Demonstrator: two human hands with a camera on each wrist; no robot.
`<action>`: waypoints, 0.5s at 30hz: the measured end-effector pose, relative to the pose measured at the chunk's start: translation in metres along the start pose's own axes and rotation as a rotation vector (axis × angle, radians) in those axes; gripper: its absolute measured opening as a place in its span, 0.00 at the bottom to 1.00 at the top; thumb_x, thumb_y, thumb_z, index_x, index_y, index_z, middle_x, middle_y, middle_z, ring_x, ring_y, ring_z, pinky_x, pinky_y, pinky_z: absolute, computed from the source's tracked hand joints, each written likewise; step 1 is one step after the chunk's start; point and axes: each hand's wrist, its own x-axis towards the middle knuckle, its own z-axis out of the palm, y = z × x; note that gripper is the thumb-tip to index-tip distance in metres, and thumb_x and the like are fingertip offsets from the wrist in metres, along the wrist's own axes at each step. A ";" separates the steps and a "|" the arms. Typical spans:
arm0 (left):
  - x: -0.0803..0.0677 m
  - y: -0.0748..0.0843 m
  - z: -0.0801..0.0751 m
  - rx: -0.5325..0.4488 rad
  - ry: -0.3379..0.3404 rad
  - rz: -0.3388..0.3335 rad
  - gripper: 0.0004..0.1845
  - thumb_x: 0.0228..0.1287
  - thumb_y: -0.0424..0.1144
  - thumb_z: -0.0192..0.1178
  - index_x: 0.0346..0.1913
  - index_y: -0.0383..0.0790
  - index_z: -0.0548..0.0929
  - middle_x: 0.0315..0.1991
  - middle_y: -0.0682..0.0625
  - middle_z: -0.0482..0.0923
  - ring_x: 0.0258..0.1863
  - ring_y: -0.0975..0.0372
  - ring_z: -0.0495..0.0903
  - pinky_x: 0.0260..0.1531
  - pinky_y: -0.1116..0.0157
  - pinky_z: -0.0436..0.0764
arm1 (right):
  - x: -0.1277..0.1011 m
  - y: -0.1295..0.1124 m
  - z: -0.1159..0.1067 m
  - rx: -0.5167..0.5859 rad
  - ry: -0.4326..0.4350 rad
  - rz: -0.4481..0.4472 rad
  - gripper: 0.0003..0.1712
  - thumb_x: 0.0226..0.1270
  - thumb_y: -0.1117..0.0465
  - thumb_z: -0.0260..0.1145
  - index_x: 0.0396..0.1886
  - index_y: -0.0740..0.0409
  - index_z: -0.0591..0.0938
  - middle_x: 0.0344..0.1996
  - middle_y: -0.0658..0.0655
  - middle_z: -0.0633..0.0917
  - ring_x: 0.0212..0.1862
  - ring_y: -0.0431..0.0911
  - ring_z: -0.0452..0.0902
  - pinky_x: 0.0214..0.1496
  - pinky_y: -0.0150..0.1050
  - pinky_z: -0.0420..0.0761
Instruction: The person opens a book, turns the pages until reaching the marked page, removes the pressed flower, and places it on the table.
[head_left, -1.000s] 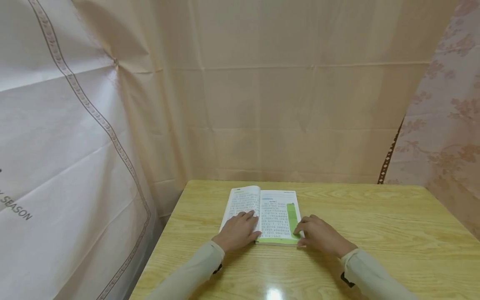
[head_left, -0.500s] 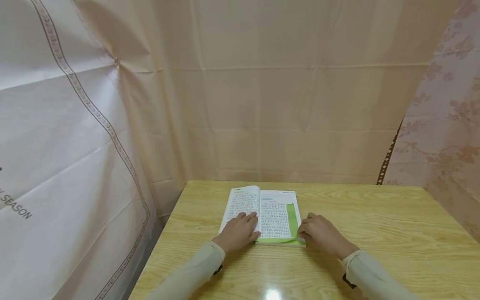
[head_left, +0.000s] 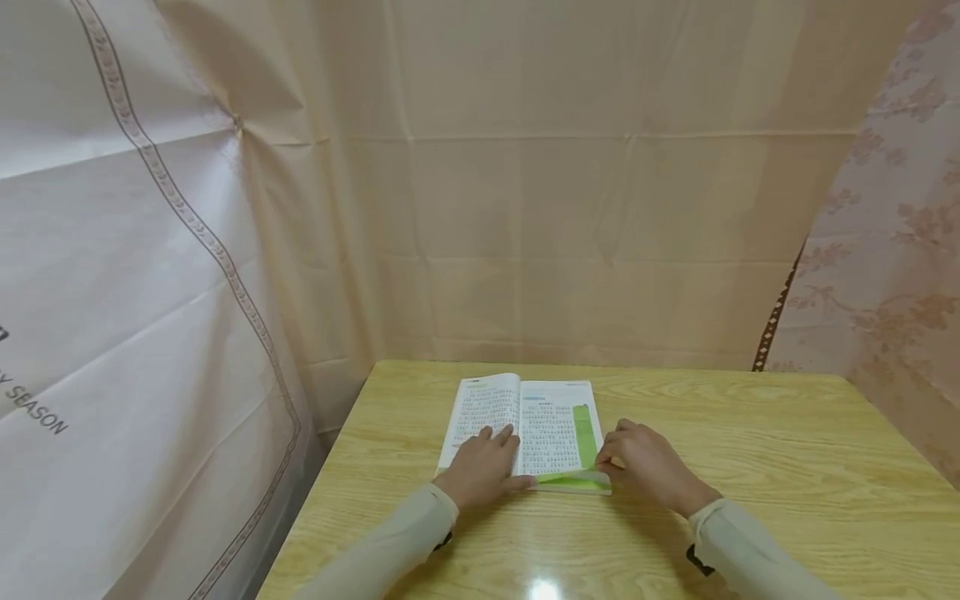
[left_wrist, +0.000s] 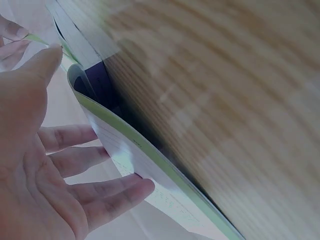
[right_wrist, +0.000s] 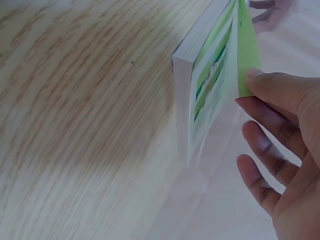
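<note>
An open book with printed pages and a green strip down its right page lies on the wooden table. My left hand rests flat on the left page with its fingers straight and spread, as the left wrist view shows. My right hand is at the book's near right edge. In the right wrist view its thumb touches the green edge of the top page, which stands lifted off the page block. The other fingers are loose and apart from the page.
Beige cloth hangs behind the table, with a white printed sheet on the left and a flowered cloth on the right. The table's left edge runs close to the book.
The right hand slid slightly toward the book's near right corner, and the near edge of the right page has risen and bowed. The left hand has stayed on the left page.
</note>
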 end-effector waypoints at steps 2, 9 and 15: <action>0.001 0.001 0.000 0.017 0.024 0.006 0.46 0.65 0.77 0.47 0.60 0.38 0.82 0.68 0.42 0.76 0.57 0.44 0.82 0.51 0.53 0.84 | 0.000 -0.001 -0.001 0.003 0.004 0.013 0.06 0.53 0.60 0.83 0.27 0.45 0.92 0.28 0.37 0.85 0.31 0.33 0.68 0.32 0.31 0.75; 0.004 -0.001 0.000 0.052 0.091 0.037 0.44 0.61 0.78 0.49 0.52 0.39 0.86 0.62 0.43 0.81 0.48 0.49 0.86 0.47 0.56 0.86 | 0.001 -0.003 -0.005 0.038 0.028 0.036 0.07 0.54 0.61 0.82 0.28 0.44 0.91 0.29 0.38 0.85 0.33 0.35 0.70 0.32 0.32 0.77; 0.005 -0.002 -0.001 0.052 0.091 0.055 0.39 0.68 0.73 0.48 0.52 0.39 0.87 0.62 0.43 0.82 0.48 0.49 0.86 0.47 0.56 0.86 | 0.001 -0.003 -0.005 0.039 0.110 0.084 0.13 0.53 0.61 0.83 0.38 0.47 0.90 0.37 0.42 0.87 0.38 0.39 0.76 0.37 0.36 0.82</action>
